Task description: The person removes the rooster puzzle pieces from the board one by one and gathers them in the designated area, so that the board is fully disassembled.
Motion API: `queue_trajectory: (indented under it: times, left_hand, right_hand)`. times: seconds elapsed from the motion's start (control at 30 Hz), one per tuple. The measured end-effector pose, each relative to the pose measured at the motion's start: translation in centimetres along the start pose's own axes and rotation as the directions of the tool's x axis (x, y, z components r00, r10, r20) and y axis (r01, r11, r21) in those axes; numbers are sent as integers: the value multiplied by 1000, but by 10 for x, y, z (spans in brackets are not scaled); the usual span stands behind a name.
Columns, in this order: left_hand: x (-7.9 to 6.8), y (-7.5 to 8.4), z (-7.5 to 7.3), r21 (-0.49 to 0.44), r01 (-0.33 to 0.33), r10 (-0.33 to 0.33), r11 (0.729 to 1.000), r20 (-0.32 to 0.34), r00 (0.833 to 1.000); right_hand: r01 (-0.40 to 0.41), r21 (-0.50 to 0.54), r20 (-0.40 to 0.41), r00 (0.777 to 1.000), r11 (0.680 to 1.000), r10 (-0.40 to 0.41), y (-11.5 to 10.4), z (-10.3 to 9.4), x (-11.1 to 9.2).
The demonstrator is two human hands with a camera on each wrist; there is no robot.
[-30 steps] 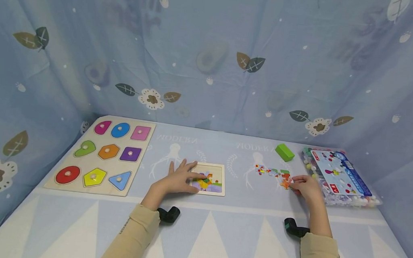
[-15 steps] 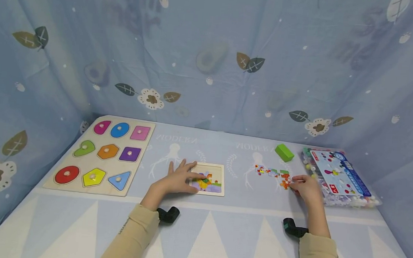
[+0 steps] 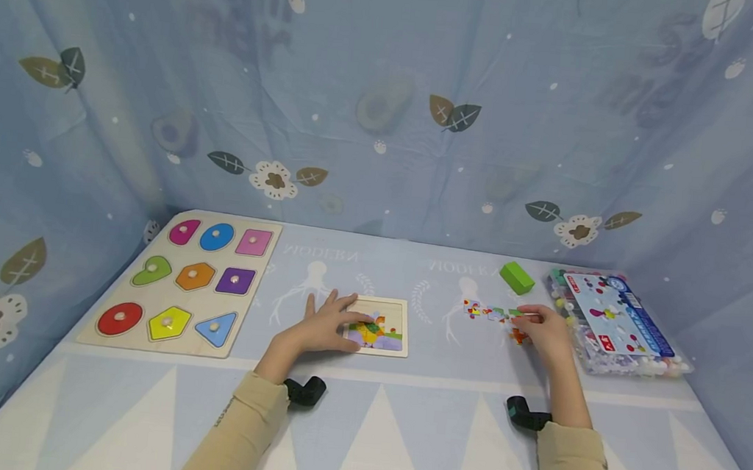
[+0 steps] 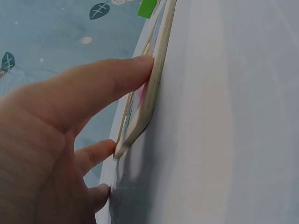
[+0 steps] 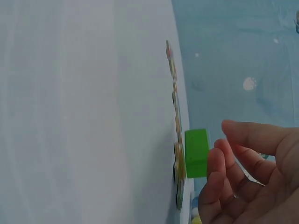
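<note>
Tan-cuffed left hand (image 3: 321, 328), fingers spread, touching wooden puzzle frame (image 3: 397, 314), right hand (image 3: 546, 337), fingers loosely bent, empty, above loose puzzle pieces (image 3: 495, 314), green block (image 3: 517, 278) near, bead pack (image 3: 618, 317) at right, knobbed shape board (image 3: 205, 300) at left.

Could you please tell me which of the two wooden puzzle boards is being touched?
The small framed picture puzzle: the left hand touches it. The larger knobbed board, at the table's left end, has no hand on it.
</note>
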State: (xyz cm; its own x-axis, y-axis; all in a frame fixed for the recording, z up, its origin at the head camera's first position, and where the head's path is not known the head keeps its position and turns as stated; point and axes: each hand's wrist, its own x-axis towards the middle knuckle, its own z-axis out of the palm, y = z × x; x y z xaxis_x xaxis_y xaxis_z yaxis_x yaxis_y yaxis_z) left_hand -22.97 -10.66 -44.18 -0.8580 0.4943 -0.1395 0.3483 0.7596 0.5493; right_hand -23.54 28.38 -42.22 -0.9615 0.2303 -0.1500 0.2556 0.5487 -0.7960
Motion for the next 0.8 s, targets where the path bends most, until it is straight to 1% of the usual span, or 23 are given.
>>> queue_trajectory:
  times: [0.13, 0.3, 0.43, 0.57, 0.6, 0.8]
  left_hand:
    - [0, 0, 0, -2, 3, -3, 1000, -22, 1000]
    - [1, 0, 0, 22, 17, -16, 1000, -41, 999]
    - [1, 1, -1, 15, 27, -26, 1000, -52, 998]
    - [1, 0, 0, -4, 32, -32, 999, -62, 998]
    - [1, 0, 0, -9, 31, -32, 999, -65, 997]
    - [2, -2, 0, -33, 26, -28, 999, -73, 997]
  right_hand:
    - [44, 22, 8, 999, 999, -44, -9, 10, 0]
    - [117, 50, 57, 991, 992, -119, -21, 25, -3]
    - [198, 87, 109, 972, 976, -207, -30, 39, -6]
    - [250, 122, 134, 955, 961, -265, -37, 54, -6]
    - [256, 128, 139, 952, 958, -273, -39, 57, -6]
    - [266, 74, 171, 946, 961, -275, -54, 80, -7]
